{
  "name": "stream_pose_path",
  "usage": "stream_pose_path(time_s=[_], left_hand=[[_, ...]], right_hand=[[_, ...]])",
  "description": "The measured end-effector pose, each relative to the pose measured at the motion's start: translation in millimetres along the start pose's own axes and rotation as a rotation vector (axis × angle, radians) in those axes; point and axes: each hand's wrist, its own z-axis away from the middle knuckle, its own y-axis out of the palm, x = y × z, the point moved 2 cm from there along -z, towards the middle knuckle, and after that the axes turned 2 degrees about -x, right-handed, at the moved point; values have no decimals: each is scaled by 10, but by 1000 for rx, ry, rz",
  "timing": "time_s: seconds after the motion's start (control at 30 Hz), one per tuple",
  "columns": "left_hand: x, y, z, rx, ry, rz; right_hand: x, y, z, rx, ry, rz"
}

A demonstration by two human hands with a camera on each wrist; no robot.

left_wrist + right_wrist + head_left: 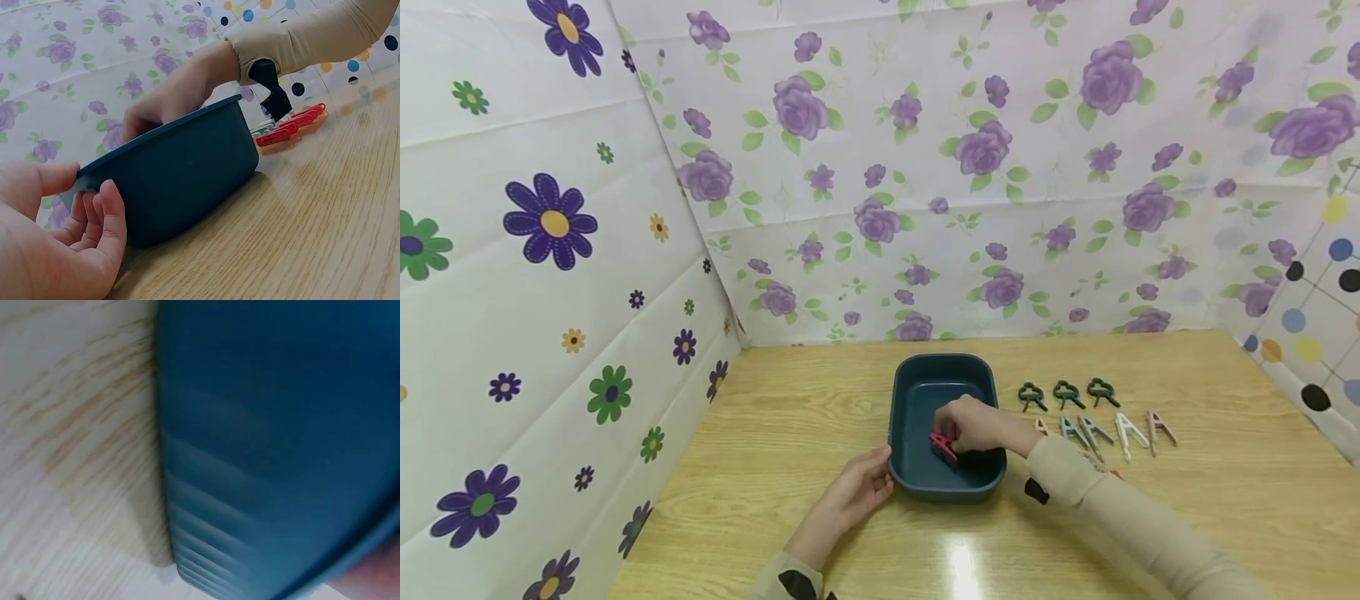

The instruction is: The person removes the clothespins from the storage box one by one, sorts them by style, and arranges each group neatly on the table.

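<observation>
A dark blue rectangular plastic basin (946, 493) stands on the wooden table. My left hand (853, 487) holds its left side, thumb on the rim and curled fingers against the outer wall in the left wrist view. Reaching over the right rim, my right hand (977, 425) pinches a red clothespin (943, 447) low inside the basin. The left wrist view has the basin wall (181, 175) hiding the right fingertips and the clothespin. In the right wrist view the basin's outer side (269, 425) fills most of the picture, with a sliver of skin at the lower right.
Right of the basin lie three dark green clips (1067, 395) in a row. Nearer is a row of several clothespins, among them a white one (1131, 433) and a pink one (1161, 432). Red clothespins (278, 134) lie partly behind the right sleeve. Flowered cloth walls (865, 250) border the table.
</observation>
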Motion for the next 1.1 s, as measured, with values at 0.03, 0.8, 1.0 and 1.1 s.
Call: stream_pose_path(time_s=[0.03,0.8,1.0,1.1], left_hand=[[0,3,-1,0,1,-1],[2,24,-30,-28,26,-14],[-45,46,-30,-94,79,-114],[-60,40,-19,-96,77,-131]], right_hand=[[8,-26,25,-33,-13,-10],[-189,-274,843,-456,215,-195],[-335,-352,1092,-476,270,-193],[-408,-373,1206,-481,311,-177]])
